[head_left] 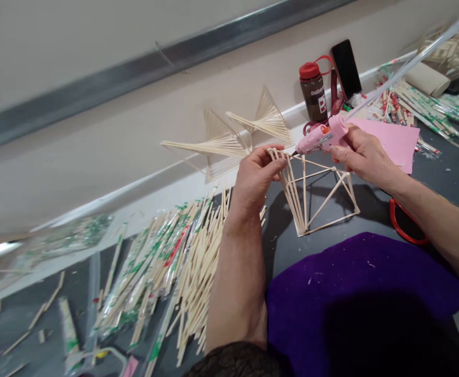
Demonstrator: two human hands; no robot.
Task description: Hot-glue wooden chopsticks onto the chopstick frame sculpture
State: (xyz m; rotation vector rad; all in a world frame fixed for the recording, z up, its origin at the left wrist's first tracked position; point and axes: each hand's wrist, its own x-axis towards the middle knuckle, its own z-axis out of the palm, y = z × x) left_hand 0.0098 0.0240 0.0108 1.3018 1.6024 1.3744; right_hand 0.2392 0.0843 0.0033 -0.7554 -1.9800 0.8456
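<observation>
A frame of thin wooden sticks (pixel 327 201) stands on the dark table, its left side a fan of sticks meeting at a lower corner. My left hand (pixel 259 175) pinches the upper ends of that fan between thumb and fingers. In my right hand (pixel 361 152) is a pink hot glue gun (pixel 320 138), fingers wrapped round its handle. The dark nozzle points left and is at the top of the sticks, close to my left fingertips; whether it touches them I cannot tell. Two similar fanned stick models (pixel 217 144) stand behind, against the wall.
Loose sticks (pixel 200 272) and wrapped chopsticks (pixel 146 251) lie left of my left arm. A red-lidded bottle (pixel 314 97) and a phone (pixel 346 69) stand at the back. Pink paper (pixel 398 141) lies behind my right hand. Red-handled scissors (pixel 396 225) are partly under my right forearm.
</observation>
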